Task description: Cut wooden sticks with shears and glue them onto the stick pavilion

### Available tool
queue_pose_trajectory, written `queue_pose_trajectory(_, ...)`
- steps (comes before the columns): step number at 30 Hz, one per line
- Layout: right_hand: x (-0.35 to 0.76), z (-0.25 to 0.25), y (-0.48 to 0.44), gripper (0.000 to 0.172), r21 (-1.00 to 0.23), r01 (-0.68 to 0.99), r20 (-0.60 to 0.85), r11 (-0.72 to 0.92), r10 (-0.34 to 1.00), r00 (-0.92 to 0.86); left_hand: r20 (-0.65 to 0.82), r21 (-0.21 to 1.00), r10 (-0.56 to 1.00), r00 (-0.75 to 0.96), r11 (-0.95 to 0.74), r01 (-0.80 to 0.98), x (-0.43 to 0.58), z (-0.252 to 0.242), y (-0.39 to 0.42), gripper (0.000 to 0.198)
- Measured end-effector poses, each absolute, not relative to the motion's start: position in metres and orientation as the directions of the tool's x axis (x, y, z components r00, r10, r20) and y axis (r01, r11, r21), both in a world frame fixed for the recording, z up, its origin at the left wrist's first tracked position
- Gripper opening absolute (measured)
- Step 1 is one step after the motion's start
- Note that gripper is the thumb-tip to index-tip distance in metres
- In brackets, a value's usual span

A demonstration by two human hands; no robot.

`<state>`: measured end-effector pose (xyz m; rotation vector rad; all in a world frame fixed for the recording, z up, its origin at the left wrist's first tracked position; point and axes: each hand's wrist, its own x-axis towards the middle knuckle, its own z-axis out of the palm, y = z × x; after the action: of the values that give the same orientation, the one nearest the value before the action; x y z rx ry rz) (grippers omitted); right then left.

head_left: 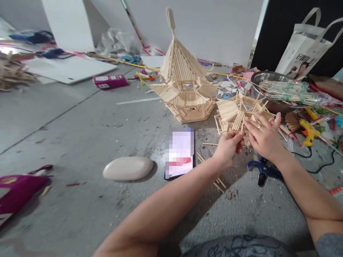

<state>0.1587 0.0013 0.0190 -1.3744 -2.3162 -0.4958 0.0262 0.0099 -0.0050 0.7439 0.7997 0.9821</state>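
Observation:
Right of centre, a small frame of wooden sticks [227, 110] with slanted panels and upright posts rests on the floor. My left hand [230, 144] is closed in a pinch at the lower end of a stick on the front panel. My right hand [265, 137], with a ring on one finger, has its fingers stretched out and apart, the fingertips at the panel's right edge. Behind stands a larger pagoda-shaped stick model [184, 64] with a pointed roof. Loose wooden sticks [210, 144] lie near my left wrist.
A phone [180, 153] and a white oval case [128, 168] lie left of my arms. Blue cutters [265, 169] sit below my right hand. A yellow glue gun [308, 132], a metal bowl [261, 76] with packed sticks, and a white bag [302, 50] are at right.

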Motion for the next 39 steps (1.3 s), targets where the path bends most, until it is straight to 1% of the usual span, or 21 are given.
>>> queue_pose_trajectory(5,0.1594,0.0178,0.0021,0.036,0.093,0.884,0.500,0.458,0.746,-0.440,-0.208,0.845,0.918,0.337,0.342,-0.410,0.0282,-0.0081,0.0153,0.026)
queue_pose_trajectory(12,0.1602,0.0173,0.0019,0.036,0.097,0.879,0.498,0.467,0.742,-0.450,-0.147,0.858,0.933,0.328,0.285,-0.427,0.0271,-0.0126,0.0163,0.024)
queue_pose_trajectory(28,0.1609,0.0152,0.0031,0.037,0.125,0.877,0.464,0.464,0.754,-0.466,-0.176,0.847,0.943,0.283,0.292,-0.444,0.0277,-0.0108,0.0179,0.027)
queue_pose_trajectory(39,0.1592,0.0172,0.0016,0.036,0.143,0.879,0.407,0.456,0.782,-0.472,-0.130,0.866,0.958,0.257,0.235,-0.441,0.0280,-0.0120,0.0179,0.027)
